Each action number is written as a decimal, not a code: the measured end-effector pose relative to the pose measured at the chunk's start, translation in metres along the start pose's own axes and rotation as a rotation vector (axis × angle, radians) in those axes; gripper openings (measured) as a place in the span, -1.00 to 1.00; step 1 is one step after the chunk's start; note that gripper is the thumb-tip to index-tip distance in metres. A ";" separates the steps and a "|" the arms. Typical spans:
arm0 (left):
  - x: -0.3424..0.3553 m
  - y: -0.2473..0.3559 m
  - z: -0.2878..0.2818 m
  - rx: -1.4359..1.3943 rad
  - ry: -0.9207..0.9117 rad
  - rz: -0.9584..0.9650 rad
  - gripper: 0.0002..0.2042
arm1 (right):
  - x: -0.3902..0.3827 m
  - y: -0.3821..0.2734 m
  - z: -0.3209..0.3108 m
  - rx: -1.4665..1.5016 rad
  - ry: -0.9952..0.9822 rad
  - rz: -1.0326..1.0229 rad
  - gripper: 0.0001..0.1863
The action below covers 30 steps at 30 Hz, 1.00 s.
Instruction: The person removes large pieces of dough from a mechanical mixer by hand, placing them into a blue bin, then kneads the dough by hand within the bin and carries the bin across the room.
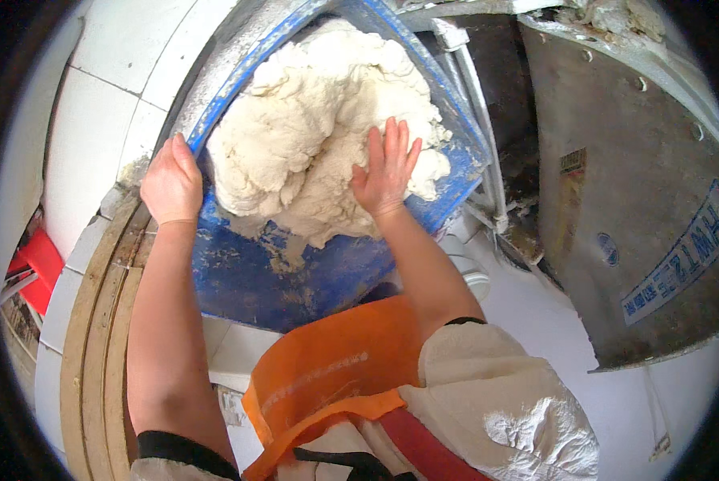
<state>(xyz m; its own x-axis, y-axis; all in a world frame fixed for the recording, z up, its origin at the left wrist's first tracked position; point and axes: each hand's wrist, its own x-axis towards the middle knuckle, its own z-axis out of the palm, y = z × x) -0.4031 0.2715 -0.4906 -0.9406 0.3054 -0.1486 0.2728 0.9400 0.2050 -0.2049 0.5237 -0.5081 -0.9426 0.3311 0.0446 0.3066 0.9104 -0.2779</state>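
A large blue tub (295,272), dusted with flour, holds a big lump of pale dough (319,120) that fills its upper part and lies against its far wall. The left hand (171,183) grips the near-left rim of the tub, fingers curled closed over the edge, apart from the dough. The right hand (387,168) lies flat on the right side of the dough, fingers spread and pressed against its surface, holding nothing. To the right of the tub stands a grey metal machine (640,200), with a white pipe (480,112) between the two. Stacked round wooden rings (95,337) rest just left of the tub, touching its lower-left side. Below the tub, an orange apron (335,369) covers the person's front.
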 end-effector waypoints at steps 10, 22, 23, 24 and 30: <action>0.002 -0.003 0.001 0.033 -0.064 -0.010 -0.55 | -0.036 0.034 0.016 -0.215 0.257 0.550 -0.44; 0.006 0.007 -0.004 0.077 -0.065 0.007 -0.52 | -0.024 -0.042 0.011 0.087 0.223 0.445 -0.45; 0.006 0.008 -0.003 0.092 -0.072 0.006 -0.52 | -0.021 -0.062 0.018 0.064 0.151 0.432 -0.46; 0.006 0.007 -0.002 0.086 -0.039 0.033 -0.49 | -0.025 -0.081 0.021 0.158 0.283 0.468 -0.45; 0.005 0.003 0.007 0.098 0.037 0.077 -0.43 | -0.126 -0.225 0.085 0.767 -0.251 0.852 -0.18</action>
<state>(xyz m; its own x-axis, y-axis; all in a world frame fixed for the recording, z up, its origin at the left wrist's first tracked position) -0.4059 0.2767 -0.4974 -0.9225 0.3730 -0.0995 0.3613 0.9249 0.1183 -0.1661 0.2560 -0.5329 -0.4970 0.6252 -0.6017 0.7716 0.0012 -0.6361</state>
